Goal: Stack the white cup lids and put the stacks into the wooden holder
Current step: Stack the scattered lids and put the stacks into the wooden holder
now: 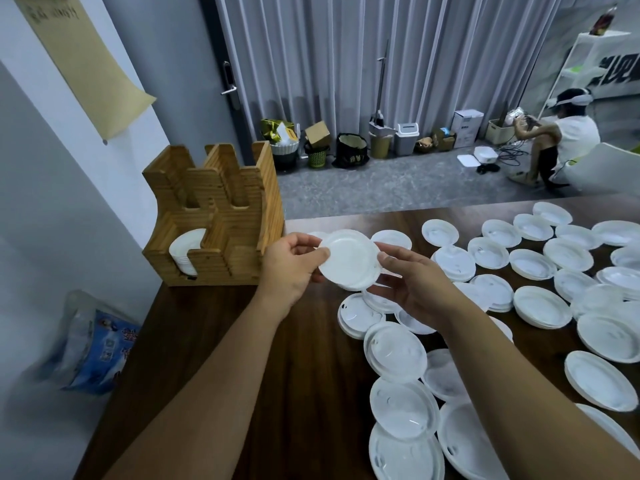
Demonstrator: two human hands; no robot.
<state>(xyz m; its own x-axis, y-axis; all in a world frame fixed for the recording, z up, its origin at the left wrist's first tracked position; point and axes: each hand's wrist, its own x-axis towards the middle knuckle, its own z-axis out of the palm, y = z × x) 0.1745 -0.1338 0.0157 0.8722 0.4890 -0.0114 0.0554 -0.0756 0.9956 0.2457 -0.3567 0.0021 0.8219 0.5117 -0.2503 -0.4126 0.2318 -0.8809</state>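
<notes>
held stack (349, 259): few white cup lids nested together, lifted off the table, just right of the wooden holder (214, 216), about level with its lower front slots.
left hand (289, 268): thumb and curled fingers pinching the stack's left rim; firm edge hold, nothing else in hand.
right hand (412, 289): fingers curled under and around the right rim, thumb on top; same stack, shared two-handed.
holder state: front-left slot already loaded with a lid stack (185, 252) standing on edge; slot beside it and two rear slots look empty from here.
loose lids (540, 303): many spread on the dark table (277, 375) right of the holder, some singles, some already in low piles, several overlapping just below the hands.
progress (judgement): early; one slot filled, most lids unstacked.
risk 1: rim-only grip on thin plastic; squeeze too hard and lids may bow and pop apart, too light and the bottom one may drop onto the pile below.
risk 2: lids not fully nested; skewed stack likely to jam on the slot's notched front edge.
risk 3: turning stack on edge for insertion; loose lids could fan out mid-rotation.
risk 4: forearms low over overlapping lids nearest the holder; sweep could knock them off the table's near edge.
risk 5: holder close to the table's left edge; hard push might shift it toward the drop.
</notes>
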